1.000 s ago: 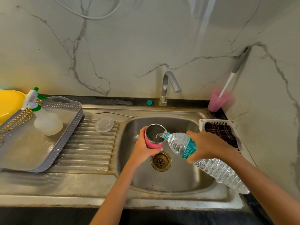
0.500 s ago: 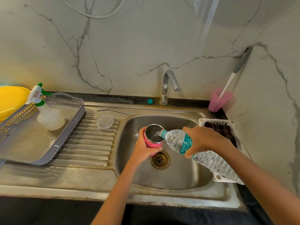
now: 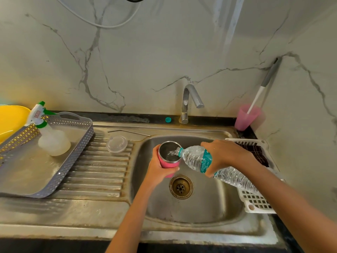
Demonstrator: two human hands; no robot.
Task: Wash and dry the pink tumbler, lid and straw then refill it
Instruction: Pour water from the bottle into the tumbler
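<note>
My left hand (image 3: pixel 157 168) grips the pink tumbler (image 3: pixel 168 156) upright over the sink basin (image 3: pixel 209 201). Its steel inside shows. My right hand (image 3: pixel 225 156) holds a clear water bottle (image 3: pixel 196 158) with a teal label, tilted so that its mouth sits at the tumbler's rim and water runs in. The clear lid (image 3: pixel 117 143) lies on the ribbed drainboard (image 3: pixel 94 172). The metal straw (image 3: pixel 128 132) lies behind the lid, along the sink's back edge.
A grey tray (image 3: pixel 60 176) with a spray bottle (image 3: pixel 49 137) stands on the left, a yellow bowl (image 3: pixel 11 119) behind it. The tap (image 3: pixel 189 101) and a teal bottle cap (image 3: pixel 168 119) are at the back. A pink cup (image 3: pixel 246 117) with a brush and a white rack (image 3: pixel 255 199) are on the right.
The bottle has stayed tilted at the tumbler's rim, pouring. Both hands hold almost the same place; the view has shifted slightly.
</note>
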